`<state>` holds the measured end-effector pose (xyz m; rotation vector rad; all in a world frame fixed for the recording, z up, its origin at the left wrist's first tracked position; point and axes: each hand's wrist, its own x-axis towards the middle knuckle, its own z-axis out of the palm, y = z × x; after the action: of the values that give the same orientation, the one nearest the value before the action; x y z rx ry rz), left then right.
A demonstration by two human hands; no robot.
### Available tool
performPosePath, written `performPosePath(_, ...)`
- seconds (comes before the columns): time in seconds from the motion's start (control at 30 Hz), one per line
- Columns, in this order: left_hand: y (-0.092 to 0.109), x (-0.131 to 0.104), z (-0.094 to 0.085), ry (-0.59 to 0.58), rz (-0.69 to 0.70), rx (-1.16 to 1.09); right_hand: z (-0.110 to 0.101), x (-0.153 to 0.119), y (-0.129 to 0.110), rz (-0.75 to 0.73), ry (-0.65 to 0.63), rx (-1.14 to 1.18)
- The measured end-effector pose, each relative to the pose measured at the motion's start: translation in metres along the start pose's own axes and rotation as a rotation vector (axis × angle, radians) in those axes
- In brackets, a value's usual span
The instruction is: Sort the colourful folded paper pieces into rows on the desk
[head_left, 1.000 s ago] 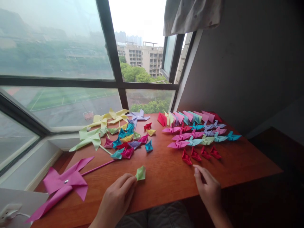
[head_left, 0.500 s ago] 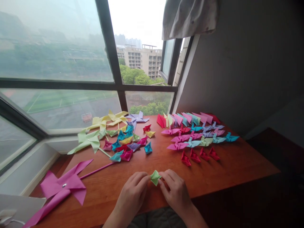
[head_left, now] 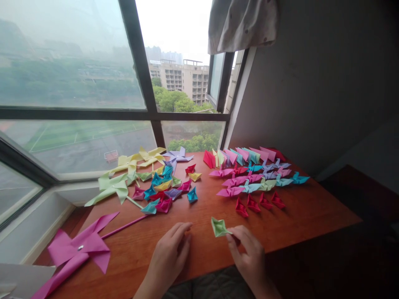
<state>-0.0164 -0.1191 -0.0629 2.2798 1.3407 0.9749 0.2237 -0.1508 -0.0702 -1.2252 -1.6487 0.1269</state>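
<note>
Pinches one tip of a light-green paper boat (head_left: 219, 228) between thumb and fingertips of the right hand (head_left: 249, 251), just in from the near edge of the surface (head_left: 202, 216); cannot make out the finger-covered end, nor tell whether lifted or resting. Has the left hand (head_left: 170, 253) empty and half open by the same edge. Toward the far left corner, crowded boats (head_left: 163, 205), some partly hidden. Across the left edge, a pink pinwheel (head_left: 85, 246), one blade cut off below.
</note>
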Motion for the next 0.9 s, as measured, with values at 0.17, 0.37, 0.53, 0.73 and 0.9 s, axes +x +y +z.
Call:
performPosePath(0.17, -0.001, 0.002, 0.0, -0.048, -0.002, 0.009, -0.059, 0.006, 0.053, 0.161, 0.225, -0.253)
performPosePath(0.37, 0.0, 0.004, 0.0, -0.034, 0.014, 0.028, -0.133, 0.015, 0.154, 0.497, 0.426, -0.431)
performPosePath(0.53, 0.003, 0.005, -0.001, -0.016, 0.035, 0.067, -0.154, 0.013, 0.202, 0.546, 0.278, -0.593)
performPosePath(0.73, 0.002, 0.004, -0.001, -0.052, 0.032, 0.063, -0.161, 0.014, 0.224, 0.603, 0.144, -0.564)
performPosePath(0.9, 0.002, 0.004, -0.001, -0.067, 0.017, 0.058, -0.16, 0.02, 0.228, 0.591, 0.099, -0.582)
